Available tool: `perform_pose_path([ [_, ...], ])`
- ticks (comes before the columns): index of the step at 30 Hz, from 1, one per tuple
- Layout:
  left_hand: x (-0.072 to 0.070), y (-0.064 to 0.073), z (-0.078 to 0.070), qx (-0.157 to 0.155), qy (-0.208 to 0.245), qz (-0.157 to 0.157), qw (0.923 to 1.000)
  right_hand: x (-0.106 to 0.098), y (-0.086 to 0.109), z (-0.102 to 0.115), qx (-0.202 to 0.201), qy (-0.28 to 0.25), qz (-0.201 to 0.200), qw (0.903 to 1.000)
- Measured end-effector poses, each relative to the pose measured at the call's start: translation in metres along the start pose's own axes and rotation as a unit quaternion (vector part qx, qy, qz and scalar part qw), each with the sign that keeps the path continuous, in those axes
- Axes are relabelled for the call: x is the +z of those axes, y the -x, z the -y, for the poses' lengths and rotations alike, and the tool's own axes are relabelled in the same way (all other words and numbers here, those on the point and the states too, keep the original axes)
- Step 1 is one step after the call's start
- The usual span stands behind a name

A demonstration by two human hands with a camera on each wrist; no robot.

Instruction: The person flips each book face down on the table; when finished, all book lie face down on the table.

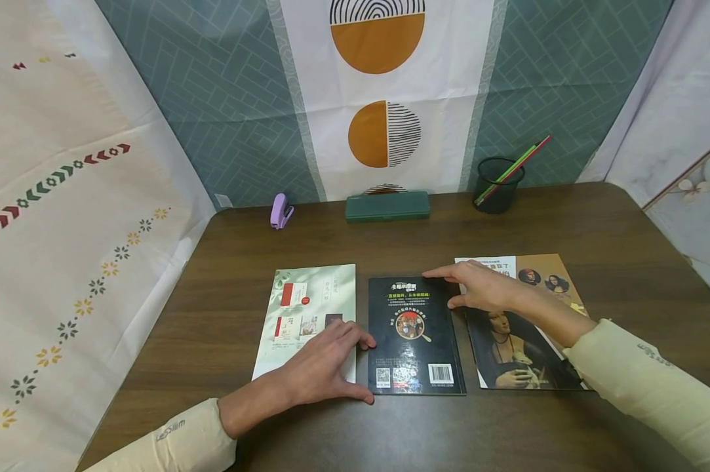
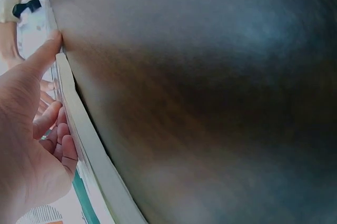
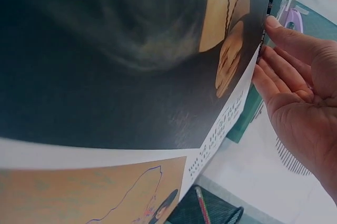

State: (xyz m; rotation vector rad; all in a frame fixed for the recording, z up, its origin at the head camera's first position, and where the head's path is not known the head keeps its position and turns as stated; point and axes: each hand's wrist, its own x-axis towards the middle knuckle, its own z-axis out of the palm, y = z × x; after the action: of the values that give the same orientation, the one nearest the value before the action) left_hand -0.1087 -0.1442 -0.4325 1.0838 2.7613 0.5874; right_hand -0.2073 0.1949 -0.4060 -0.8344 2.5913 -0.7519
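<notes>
A dark book (image 1: 414, 357) with a magnifying-glass picture and a barcode lies flat in the middle of the table. My left hand (image 1: 325, 364) is at its left edge, thumb stretched towards the lower left corner and fingers loosely bent. At its upper right corner is my right hand (image 1: 486, 287), index finger along the top edge and thumb by the right side. Beneath the left hand lies a pale green booklet (image 1: 316, 288), partly covered. The right forearm crosses a book with a painted portrait (image 1: 496, 341). In the right wrist view that painted cover (image 3: 131, 103) looms close.
Along the table's far side stand a purple stapler (image 1: 280, 212), a dark green pencil case (image 1: 387, 206) and a black mesh pen cup (image 1: 496, 193) with pencils. The brown wooden table (image 1: 225, 262) has cloth hangings behind and to its left.
</notes>
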Motion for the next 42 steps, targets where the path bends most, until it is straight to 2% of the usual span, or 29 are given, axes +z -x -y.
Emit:
perform_pose_path([
  [8, 0.001, 0.0, 0.0, 0.004, 0.003, -0.005, 1.0, 0.0, -0.001, 0.0, 0.011, -0.018, 0.007, 0.9998],
  [21, 0.001, -0.001, 0.001, 0.011, 0.0, -0.004, 0.9999, 0.001, 0.0, -0.003, -0.003, -0.003, 0.004, 1.0],
  [25, -0.004, -0.001, 0.004, 0.015, 0.031, 0.012, 0.9994, -0.003, 0.003, -0.005, -0.029, 0.007, -0.009, 0.9995],
  [28, -0.012, -0.003, 0.009, 0.009, 0.081, 0.027, 0.9963, -0.011, 0.008, -0.01, -0.047, 0.003, -0.042, 0.998],
  [31, -0.021, -0.011, 0.018, 0.01, 0.13, 0.029, 0.991, -0.021, 0.015, -0.019, -0.045, -0.037, -0.081, 0.995],
  [35, -0.031, -0.029, 0.027, 0.015, 0.181, 0.017, 0.9832, -0.033, 0.026, -0.035, -0.024, -0.092, -0.121, 0.9881],
  [42, -0.04, -0.067, 0.023, 0.012, 0.241, 0.009, 0.9704, -0.053, 0.053, -0.067, 0.031, -0.119, -0.148, 0.9814],
])
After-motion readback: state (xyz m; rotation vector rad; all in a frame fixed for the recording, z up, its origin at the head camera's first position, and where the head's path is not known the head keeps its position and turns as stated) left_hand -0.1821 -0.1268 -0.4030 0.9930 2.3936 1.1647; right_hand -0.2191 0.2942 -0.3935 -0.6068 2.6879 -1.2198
